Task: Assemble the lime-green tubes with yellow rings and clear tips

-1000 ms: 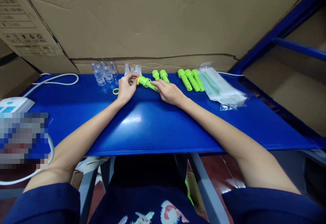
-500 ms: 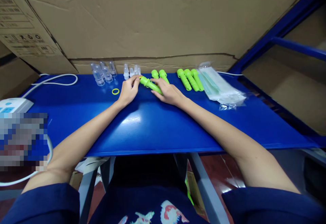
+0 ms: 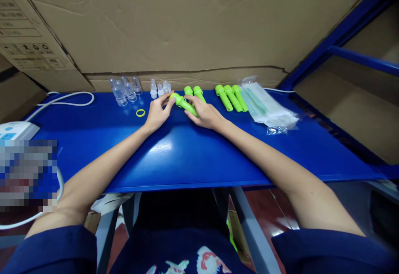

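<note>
While my right hand (image 3: 205,115) grips the green tube (image 3: 184,103) low over the blue table (image 3: 187,153), my left hand (image 3: 156,114) pinches its end. Five finished-looking tubes (image 3: 231,97) lie behind; clear caps (image 3: 124,89) and a yellow ring (image 3: 140,112) lie loose.

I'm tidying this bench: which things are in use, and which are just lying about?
In use: green tube, held by left hand and right hand.
Lying about: yellow ring, clear caps, three spare green tubes, plastic bag, white cable.
</note>
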A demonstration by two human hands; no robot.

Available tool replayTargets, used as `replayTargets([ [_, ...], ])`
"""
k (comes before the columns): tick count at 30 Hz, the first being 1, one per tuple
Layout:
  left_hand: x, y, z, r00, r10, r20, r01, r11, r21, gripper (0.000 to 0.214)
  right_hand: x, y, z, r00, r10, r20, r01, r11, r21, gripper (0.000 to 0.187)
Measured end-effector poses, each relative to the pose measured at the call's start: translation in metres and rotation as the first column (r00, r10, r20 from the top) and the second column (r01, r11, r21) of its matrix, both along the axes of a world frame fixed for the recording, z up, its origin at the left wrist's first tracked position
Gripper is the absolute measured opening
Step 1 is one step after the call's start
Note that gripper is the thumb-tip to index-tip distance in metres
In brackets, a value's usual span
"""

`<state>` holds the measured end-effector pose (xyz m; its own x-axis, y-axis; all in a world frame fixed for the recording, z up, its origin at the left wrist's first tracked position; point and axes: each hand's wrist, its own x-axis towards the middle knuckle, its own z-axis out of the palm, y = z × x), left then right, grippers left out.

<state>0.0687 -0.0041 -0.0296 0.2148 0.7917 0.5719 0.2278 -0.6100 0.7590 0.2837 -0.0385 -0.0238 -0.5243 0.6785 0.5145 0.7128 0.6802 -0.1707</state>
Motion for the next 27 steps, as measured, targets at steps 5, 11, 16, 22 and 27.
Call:
replayTargets([
  [5, -0.002, 0.009, -0.005, 0.999, 0.027, 0.027, -0.026, 0.999, -0.038, 0.059, -0.001, 0.002, -0.002, 0.999, 0.02, -0.039, -0.021, 0.999, -0.036, 0.054],
  [11, -0.002, 0.002, 0.002, 0.997, 0.075, 0.008, -0.075, 0.997, 0.003, 0.051, -0.003, 0.003, -0.006, 0.996, 0.055, -0.065, -0.057, 0.998, -0.031, 0.053],
  [16, 0.0, -0.006, 0.007, 0.996, 0.081, -0.036, -0.08, 0.996, 0.029, 0.047, -0.003, 0.005, -0.009, 0.992, 0.05, -0.117, -0.054, 0.998, -0.03, 0.053],
  [22, 0.0, -0.004, 0.007, 0.992, 0.126, -0.021, -0.125, 0.991, 0.046, 0.046, -0.003, 0.003, -0.007, 0.988, 0.067, -0.141, -0.074, 0.996, -0.045, 0.052],
  [27, 0.0, -0.007, 0.007, 0.995, 0.059, -0.077, -0.058, 0.998, 0.024, 0.051, -0.004, 0.004, -0.007, 0.983, 0.078, -0.167, -0.088, 0.994, -0.057, 0.051],
])
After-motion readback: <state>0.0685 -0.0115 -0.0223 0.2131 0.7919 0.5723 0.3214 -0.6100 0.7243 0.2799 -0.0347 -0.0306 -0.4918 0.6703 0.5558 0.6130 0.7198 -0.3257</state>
